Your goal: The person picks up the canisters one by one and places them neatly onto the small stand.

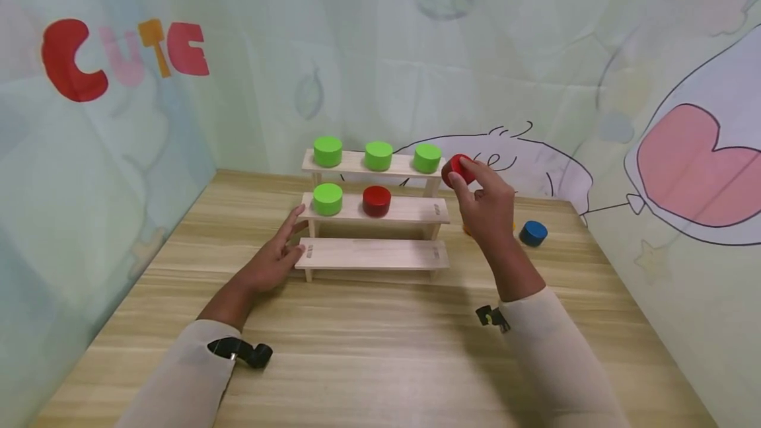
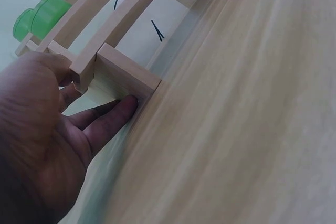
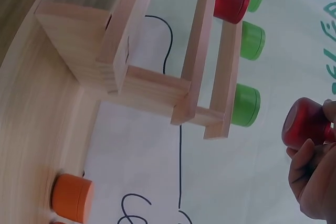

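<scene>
A wooden three-step rack stands on the table. Three green discs sit along its top step; on the middle step a green disc is at the left and a red disc at the centre. My left hand holds the rack's left end, thumb at the bottom step and fingers reaching toward the middle one. Another red disc is pinched between thumb and fingers of my right hand, raised beside the top step's right end.
A blue disc stands on the table right of my right forearm. An orange disc is also on the table, mostly covered by my right hand in the head view. Printed cloth walls enclose the table's back and sides.
</scene>
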A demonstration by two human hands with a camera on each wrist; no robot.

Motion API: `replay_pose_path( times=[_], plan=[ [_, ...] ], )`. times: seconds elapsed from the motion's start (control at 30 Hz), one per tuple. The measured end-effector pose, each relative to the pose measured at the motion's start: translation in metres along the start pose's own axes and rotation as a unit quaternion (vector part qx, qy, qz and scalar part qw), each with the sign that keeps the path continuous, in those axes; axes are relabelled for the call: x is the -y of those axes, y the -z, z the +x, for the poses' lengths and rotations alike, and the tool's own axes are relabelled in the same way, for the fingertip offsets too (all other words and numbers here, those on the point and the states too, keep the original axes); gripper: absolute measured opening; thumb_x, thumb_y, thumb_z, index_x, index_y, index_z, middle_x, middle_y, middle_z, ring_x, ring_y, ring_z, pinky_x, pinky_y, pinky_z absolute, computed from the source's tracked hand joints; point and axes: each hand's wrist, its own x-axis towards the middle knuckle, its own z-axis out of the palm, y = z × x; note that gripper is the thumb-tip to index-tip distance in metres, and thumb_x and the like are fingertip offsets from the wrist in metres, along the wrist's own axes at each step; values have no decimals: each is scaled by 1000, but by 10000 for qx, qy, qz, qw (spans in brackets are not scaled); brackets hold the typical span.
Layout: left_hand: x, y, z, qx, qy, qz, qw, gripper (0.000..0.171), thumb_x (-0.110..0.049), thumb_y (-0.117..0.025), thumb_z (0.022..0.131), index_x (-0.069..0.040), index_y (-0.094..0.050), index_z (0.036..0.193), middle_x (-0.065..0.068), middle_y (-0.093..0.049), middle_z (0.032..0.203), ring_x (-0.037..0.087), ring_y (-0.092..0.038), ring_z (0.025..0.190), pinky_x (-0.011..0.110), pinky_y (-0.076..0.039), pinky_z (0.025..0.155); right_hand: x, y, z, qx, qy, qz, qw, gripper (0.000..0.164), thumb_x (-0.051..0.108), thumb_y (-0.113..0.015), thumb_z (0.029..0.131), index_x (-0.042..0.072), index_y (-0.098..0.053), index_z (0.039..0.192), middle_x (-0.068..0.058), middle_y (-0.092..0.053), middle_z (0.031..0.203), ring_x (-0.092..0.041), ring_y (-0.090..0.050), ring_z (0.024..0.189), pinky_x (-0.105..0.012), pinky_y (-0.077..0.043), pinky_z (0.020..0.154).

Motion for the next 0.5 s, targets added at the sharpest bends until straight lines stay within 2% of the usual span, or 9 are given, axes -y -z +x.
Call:
replay_pose_path(
  times=[0.07,0.13,0.23,0.3,0.43,0.5],
  plan=[
    [0,0,0,-7,-42,-5,10000,83,-16,-44,117,-49,7,174,26,-22,180,57,-36,159,70,-43,119,2,-4,1,106,-28,35,9999,44,26,-75,105,5,-72,144,-19,-74,141,-38,-70,128,-53,-65,87],
    [0,0,0,-15,-56,-29,10000,83,-15,-44,116,-48,6,174,26,-23,180,56,-43,155,63,-49,113,2,-7,0,235,-105,54,9997,44,26,-75,106,6,-71,145,-17,-75,141,-37,-71,128,-53,-66,88],
    [0,0,-1,-18,-81,-41,10000,84,-14,-45,116,-48,5,174,26,-24,180,54,-47,152,55,-51,106,2,-12,-1,472,-213,67,9986,43,26,-74,106,8,-71,145,-16,-75,140,-36,-71,128,-54,-66,91],
    [0,-1,-1,-19,-72,-55,10000,84,-15,-45,116,-50,5,174,25,-24,180,53,-45,154,57,-50,108,2,-15,-2,653,-311,31,9974,44,27,-74,106,10,-71,146,-15,-75,140,-36,-71,127,-53,-66,93],
    [0,0,-1,-18,-85,-33,10000,84,-15,-44,116,-51,6,173,25,-24,180,55,-34,161,65,-46,116,3,-22,-4,1015,-542,-25,9934,45,31,-75,105,13,-71,147,-13,-75,141,-35,-70,127,-52,-65,96],
    [-1,1,-2,-14,-68,-24,10000,84,-15,-44,116,-50,6,173,26,-24,180,56,-35,160,65,-47,115,3,-25,-5,1214,-696,-69,9901,47,33,-75,105,14,-70,148,-12,-75,142,-35,-69,127,-52,-64,98]
  ],
)
